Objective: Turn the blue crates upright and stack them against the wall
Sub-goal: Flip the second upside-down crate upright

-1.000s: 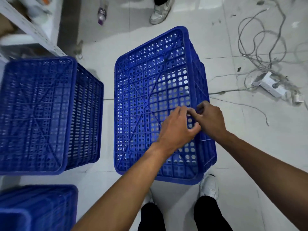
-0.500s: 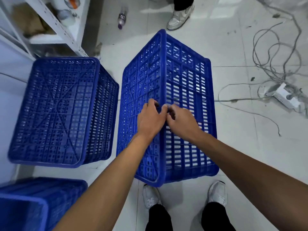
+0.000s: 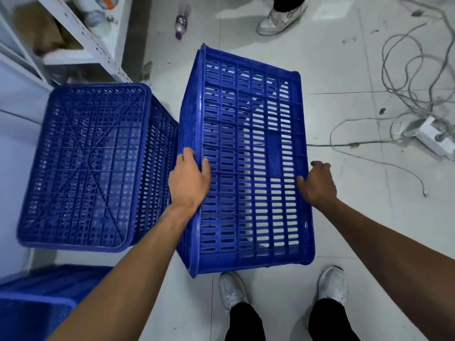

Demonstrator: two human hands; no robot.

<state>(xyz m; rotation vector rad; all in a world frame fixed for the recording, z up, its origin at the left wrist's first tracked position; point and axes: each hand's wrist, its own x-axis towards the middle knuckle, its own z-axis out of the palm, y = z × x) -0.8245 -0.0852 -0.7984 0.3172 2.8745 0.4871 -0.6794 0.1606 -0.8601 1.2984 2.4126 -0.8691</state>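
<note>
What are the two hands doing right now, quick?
Left hand: grips the left edge of the crate lying on its side.
Right hand: grips that crate's right edge.

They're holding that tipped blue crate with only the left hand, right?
No, with both: the head view shows the left hand on the left edge of the tipped blue crate and the right hand on its right edge.

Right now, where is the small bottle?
In the head view the bottle sits near the top edge, left of centre, between the white shelf rack and another person's shoe, beyond the far end of the tipped crate.
</note>
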